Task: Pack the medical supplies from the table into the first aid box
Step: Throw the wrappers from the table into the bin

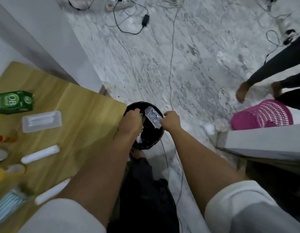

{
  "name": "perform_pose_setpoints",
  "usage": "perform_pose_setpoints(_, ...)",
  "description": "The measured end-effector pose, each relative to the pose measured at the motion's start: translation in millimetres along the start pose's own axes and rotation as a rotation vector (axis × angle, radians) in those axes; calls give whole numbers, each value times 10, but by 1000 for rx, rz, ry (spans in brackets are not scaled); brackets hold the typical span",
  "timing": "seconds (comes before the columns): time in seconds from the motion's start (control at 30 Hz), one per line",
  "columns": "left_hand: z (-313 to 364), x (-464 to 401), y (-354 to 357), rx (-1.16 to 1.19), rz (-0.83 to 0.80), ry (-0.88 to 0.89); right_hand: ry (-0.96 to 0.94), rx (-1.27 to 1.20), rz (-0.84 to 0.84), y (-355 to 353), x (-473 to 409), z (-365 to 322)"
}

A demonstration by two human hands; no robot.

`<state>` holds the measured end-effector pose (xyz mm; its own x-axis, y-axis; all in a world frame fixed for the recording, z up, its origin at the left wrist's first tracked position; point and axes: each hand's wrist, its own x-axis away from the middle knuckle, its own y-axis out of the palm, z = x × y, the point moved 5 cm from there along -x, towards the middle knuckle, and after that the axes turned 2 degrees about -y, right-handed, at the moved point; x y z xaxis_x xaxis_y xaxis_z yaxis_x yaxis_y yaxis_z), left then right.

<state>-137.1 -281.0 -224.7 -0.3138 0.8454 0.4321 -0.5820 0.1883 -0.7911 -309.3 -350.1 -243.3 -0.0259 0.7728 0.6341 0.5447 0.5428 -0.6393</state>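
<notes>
Both of my hands are over a black round bin [156, 141] on the floor beside the wooden table [88, 106]. My right hand [171, 121] pinches a clear plastic wrapper [153, 117] with blue print above the bin's opening. My left hand [130, 122] reaches into the bin with its fingers curled; a greenish scrap [141, 118] shows by its fingers, and I cannot tell whether it is gripped. On the table lie a green box [13, 102], a clear plastic case [42, 121], two white rolls [40, 153] [51, 191], small bottles [4, 138] and a pack of masks [8, 200]. No first aid box is in view.
A pink plastic basket [263, 115] stands on the marble floor at the right, next to another person's bare feet [243, 93]. Cables [171, 64] run across the floor toward the bin. A grey ledge [263, 140] juts in at the right; a white wall [61, 47] borders the table.
</notes>
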Motion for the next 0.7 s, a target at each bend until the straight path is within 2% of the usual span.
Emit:
perform_pose_setpoints(0.2, 206, -31, -95, 82, -7, -25, -42, 104, -20, -60, 44, -106)
perform_pose_setpoints(0.4, 228, 329, -901, 52, 150, -35, -302, 156, -25, -171, 591, -732)
perform_pose_setpoints(0.6, -502, 1261, -1970, -46, 334, -96, -685, 339, -60, 159, 1542, -1771)
perform_pose_setpoints(0.7, -1135, 1943, -2503, -49, 459, -230, -869, 406, -78, 527, 2140, -2363)
